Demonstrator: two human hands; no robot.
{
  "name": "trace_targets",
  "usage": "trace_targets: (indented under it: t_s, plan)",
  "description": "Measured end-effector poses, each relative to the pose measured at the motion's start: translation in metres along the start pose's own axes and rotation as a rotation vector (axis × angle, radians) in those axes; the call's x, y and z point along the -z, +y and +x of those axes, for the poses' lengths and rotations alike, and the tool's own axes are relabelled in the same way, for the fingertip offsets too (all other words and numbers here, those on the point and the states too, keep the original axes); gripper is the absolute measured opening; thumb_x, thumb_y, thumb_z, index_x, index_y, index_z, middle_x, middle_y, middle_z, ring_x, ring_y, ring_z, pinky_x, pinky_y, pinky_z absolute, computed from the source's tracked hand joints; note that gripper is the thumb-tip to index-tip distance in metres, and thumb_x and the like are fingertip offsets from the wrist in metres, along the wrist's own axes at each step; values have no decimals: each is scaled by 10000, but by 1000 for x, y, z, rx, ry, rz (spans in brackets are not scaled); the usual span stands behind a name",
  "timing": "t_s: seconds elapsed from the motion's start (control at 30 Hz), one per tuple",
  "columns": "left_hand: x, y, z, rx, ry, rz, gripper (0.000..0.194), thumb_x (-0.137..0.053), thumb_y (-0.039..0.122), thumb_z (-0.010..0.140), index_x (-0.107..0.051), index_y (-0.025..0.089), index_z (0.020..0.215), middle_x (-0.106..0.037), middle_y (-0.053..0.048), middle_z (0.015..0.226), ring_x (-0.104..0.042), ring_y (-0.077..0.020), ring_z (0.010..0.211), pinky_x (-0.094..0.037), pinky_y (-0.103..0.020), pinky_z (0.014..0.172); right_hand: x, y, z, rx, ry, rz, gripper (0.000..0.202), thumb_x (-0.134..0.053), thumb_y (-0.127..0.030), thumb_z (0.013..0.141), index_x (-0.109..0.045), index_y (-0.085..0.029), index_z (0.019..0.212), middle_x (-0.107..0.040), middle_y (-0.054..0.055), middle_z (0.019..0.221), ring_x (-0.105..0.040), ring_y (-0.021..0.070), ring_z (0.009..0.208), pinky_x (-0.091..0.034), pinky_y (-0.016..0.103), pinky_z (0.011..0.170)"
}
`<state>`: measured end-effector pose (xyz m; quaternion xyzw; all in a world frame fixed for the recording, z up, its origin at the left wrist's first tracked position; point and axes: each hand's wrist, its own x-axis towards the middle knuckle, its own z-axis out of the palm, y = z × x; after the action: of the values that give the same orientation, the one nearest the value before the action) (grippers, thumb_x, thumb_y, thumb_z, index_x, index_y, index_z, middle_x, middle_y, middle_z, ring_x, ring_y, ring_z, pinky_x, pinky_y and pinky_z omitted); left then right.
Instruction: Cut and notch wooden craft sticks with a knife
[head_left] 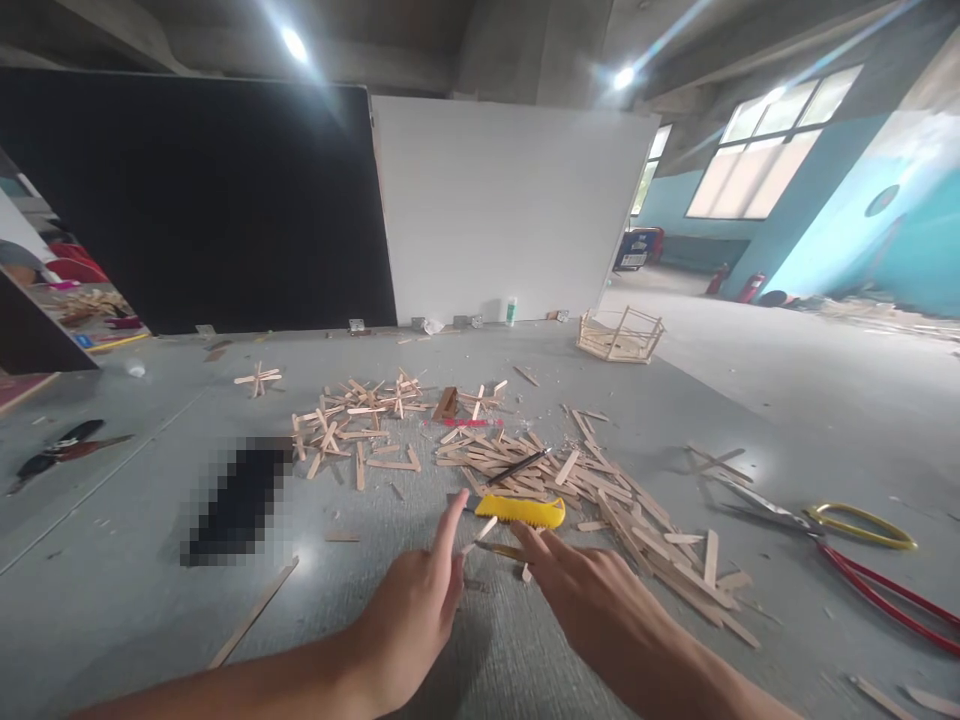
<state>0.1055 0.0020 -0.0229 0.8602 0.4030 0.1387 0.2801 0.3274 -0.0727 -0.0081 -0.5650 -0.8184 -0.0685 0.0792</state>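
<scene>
My left hand, at the lower middle, has its thumb and fingers closed round one end of a small wooden stick. To its right, my right hand reaches in with its fingers bent at a thin, brownish strip whose left end meets the stick; it looks like a blade or a stick, I cannot tell which. Just beyond both hands lies a yellow-handled cutter. A black pen rests on the pile of wooden sticks behind the cutter.
Scissors with red and yellow handles lie at the right. Pliers and a blurred dark object are at the left. Farther back are joined sticks, a small brown block, a stick frame and a glue bottle.
</scene>
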Motion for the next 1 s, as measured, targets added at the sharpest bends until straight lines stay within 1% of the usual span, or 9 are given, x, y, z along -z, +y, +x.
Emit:
trace_targets:
  t_s: [0.07,0.13,0.2,0.3,0.47,0.63,0.73,0.83,1.0]
  plan:
    - [-1,-1,1,-52,-6,16,627,-272,205,1040,-121,152,1646,-607,-4,601,-590,-183,505,-362,-242,523,-3,0,-1,5,-12,8,567,-415,64,847,-495,-103,1383,-730,105,1006,-698,179,645,-457,301,536]
    - [-4,-3,1,-85,17,25,617,-267,184,1033,-166,157,1641,-615,-9,587,-589,-182,488,-360,-242,515,-8,5,-1,22,-8,44,497,-409,52,881,-526,-119,1333,-717,105,1011,-718,203,706,-513,313,569]
    - [-8,-6,1,-114,46,28,609,-269,171,1026,-211,165,1631,-634,-19,592,-601,-188,497,-382,-249,528,-13,12,-2,38,81,63,453,-406,26,920,-521,-122,1332,-709,132,1057,-735,247,831,-577,355,665]
    - [-11,-9,0,-133,65,4,606,-287,184,1023,-221,156,1625,-638,-15,586,-608,-192,503,-400,-259,541,-13,13,-4,38,223,130,402,-413,-44,980,-497,-139,1362,-704,152,1096,-724,277,954,-607,410,777]
    - [-8,-10,-2,-120,32,-82,615,-254,223,1035,-151,126,1633,-610,4,577,-579,-182,481,-387,-257,524,-8,-1,-11,40,118,390,335,-448,-125,1012,-546,-223,1318,-718,81,1005,-716,214,885,-606,343,763]
    - [-6,-9,-2,-33,10,-103,608,-260,243,1036,-186,153,1633,-575,8,597,-567,-177,497,-399,-258,543,-21,10,-14,-55,296,267,322,-431,-104,1018,-546,-180,1308,-722,143,1133,-718,261,1002,-605,426,841]
    - [-3,-8,-1,-41,-23,-87,602,-252,241,1041,-198,154,1634,-488,40,566,-499,-168,472,-362,-246,521,-16,10,-13,-29,238,334,303,-483,-137,1011,-564,-201,1295,-729,111,1104,-719,241,980,-608,393,835]
    - [-1,-8,-1,-71,-33,-92,605,-265,244,1041,-193,162,1637,-465,46,585,-488,-167,501,-369,-251,549,-7,4,-13,36,171,379,328,-501,-146,1016,-578,-220,1326,-735,85,1038,-718,211,891,-600,344,782]
    - [0,-6,-1,-91,-36,-126,609,-259,250,1034,-206,158,1633,-471,43,593,-428,-158,492,-348,-248,539,-14,11,-11,90,312,156,377,-447,-52,1002,-588,-157,1335,-744,133,1058,-707,246,882,-588,392,761]
